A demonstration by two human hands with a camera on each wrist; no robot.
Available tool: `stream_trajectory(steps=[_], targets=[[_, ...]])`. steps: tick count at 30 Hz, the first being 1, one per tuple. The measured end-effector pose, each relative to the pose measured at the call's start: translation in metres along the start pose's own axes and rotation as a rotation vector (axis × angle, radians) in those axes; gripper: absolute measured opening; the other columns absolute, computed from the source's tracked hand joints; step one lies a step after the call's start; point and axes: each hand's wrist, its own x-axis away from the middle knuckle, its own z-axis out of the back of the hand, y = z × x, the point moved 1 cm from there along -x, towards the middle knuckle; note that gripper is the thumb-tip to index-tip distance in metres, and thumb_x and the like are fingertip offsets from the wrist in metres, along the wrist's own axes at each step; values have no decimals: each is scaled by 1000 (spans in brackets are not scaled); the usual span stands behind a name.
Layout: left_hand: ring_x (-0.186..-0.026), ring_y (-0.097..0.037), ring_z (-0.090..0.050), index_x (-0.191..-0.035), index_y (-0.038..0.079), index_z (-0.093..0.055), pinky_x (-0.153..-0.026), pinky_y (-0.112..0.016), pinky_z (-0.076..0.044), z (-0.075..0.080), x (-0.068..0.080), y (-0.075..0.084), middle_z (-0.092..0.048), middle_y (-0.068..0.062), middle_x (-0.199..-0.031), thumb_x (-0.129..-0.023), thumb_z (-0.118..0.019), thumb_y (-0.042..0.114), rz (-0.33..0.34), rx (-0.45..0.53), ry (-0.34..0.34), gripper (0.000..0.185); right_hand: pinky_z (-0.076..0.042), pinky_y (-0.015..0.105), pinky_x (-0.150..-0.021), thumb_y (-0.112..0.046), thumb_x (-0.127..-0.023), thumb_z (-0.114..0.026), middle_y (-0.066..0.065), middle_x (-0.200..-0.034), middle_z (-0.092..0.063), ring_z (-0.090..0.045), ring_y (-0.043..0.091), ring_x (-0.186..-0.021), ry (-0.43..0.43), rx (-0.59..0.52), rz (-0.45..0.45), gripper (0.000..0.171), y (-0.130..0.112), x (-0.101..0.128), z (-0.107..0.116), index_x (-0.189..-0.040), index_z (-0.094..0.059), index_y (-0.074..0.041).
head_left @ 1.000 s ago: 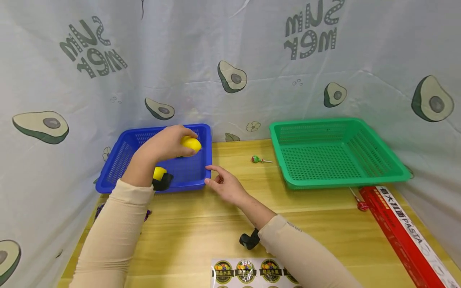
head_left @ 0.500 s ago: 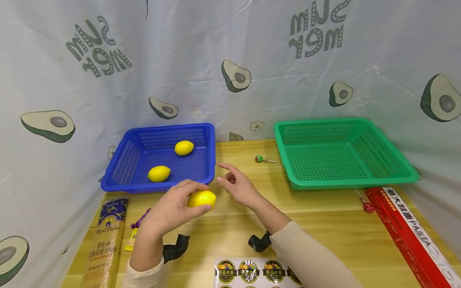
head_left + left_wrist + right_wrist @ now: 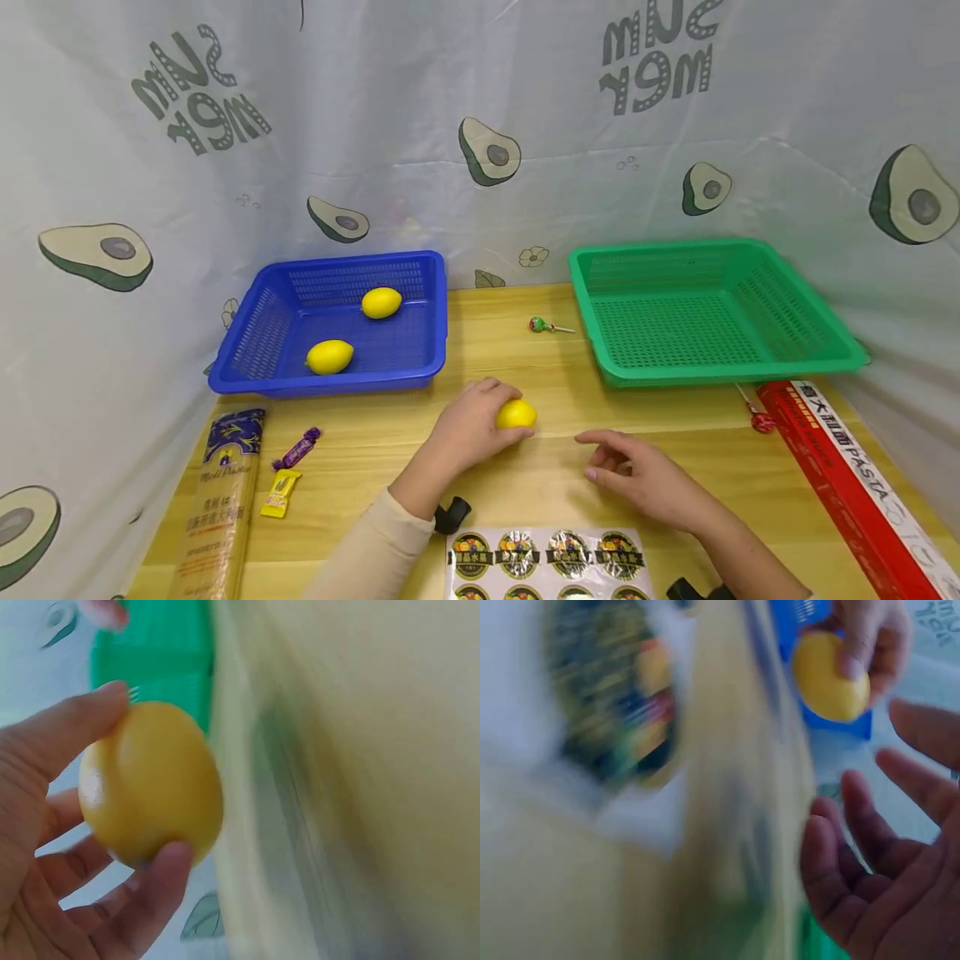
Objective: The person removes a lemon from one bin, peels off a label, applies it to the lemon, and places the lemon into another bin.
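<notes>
In left grip (image 3: 468,427), lemon (image 3: 516,413) crosswise

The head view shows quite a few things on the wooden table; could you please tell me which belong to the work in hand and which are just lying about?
In use:
- yellow plastic lemon, gripped by the left hand
- right hand, open beside it
- blue plastic mesh basket holding two more lemons

Lying about:
- green plastic mesh basket
- sheet of round fruit stickers
- green lollipop
- red pasta box
- wrapped sweets

Beige sleeve (image 3: 367,550), bare hands.
</notes>
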Motion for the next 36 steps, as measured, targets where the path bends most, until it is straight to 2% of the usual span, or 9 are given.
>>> stream_trajectory(steps=[5, 10, 14, 19, 22, 26, 29, 33, 36], targets=[[-99, -20, -61, -122, 18, -71, -86, -32, -52, -3, -28, 3, -70, -1, -116, -86, -78, 53, 14, -107, -28, 51, -50, 21, -69, -30, -90, -78, -3, -99, -61, -52, -1, -86, -77, 44, 108, 39, 16, 26, -5, -123, -68, -12], [-93, -19, -58, -123, 20, -70, -74, -28, -52, -6, -34, 2, -69, -1, -117, -85, -76, 59, 66, -141, -69, 55, -45, 21, -65, -32, -86, -82, -9, -94, -55, -48, -2, -82, -143, 76, 169, 37, 23, 36, -13, -117, -70, -16], [-96, -21, -58, -127, 20, -69, -74, -30, -53, -3, -30, -2, -67, -3, -121, -83, -76, 62, 88, -95, -37, 61, -45, 21, -68, -34, -84, -84, -13, -98, -56, -48, -5, -83, -189, 149, 147, 37, 19, 37, -19, -116, -71, -21], [-110, -25, -59, -133, 17, -66, -90, -38, -55, 7, -18, -9, -65, -4, -125, -83, -78, 59, 103, -7, 9, 66, -44, 21, -66, -32, -80, -86, -16, -94, -52, -44, -6, -79, -196, 273, 111, 35, 9, 33, -28, -110, -69, -26], [-114, -25, -59, -134, 16, -65, -96, -40, -54, 12, -10, -14, -64, -5, -125, -85, -78, 55, 106, 22, 23, 64, -44, 22, -65, -33, -81, -86, -15, -92, -51, -45, -5, -78, -187, 299, 114, 33, 4, 28, -32, -107, -67, -26], [-116, -25, -60, -132, 15, -66, -97, -42, -54, 15, 7, -21, -65, -5, -126, -89, -76, 48, 89, 53, 29, 55, -45, 24, -66, -35, -83, -84, -14, -92, -51, -47, -4, -79, -180, 326, 119, 29, -5, 18, -39, -105, -67, -26], [-113, -25, -63, -129, 14, -68, -95, -43, -55, 16, 25, -20, -67, -6, -122, -92, -75, 43, 72, 133, -36, 48, -45, 24, -66, -35, -83, -84, -14, -91, -51, -47, -3, -78, -148, 357, 116, 28, -10, 8, -44, -103, -67, -26], [-100, -18, -66, -125, 14, -69, -88, -35, -55, 14, 46, -14, -69, -3, -111, -91, -77, 40, 66, 223, -226, 44, -41, 25, -63, -35, -82, -85, -11, -85, -50, -44, 1, -73, -98, 398, 83, 28, -16, -7, -46, -99, -65, -25], [-87, -9, -61, -122, 15, -69, -79, -28, -52, 13, 58, -7, -66, 3, -98, -85, -82, 41, 87, 208, -345, 47, -38, 25, -61, -34, -82, -85, -9, -82, -50, -43, 4, -70, -85, 414, 44, 29, -19, -15, -45, -98, -64, -24]])
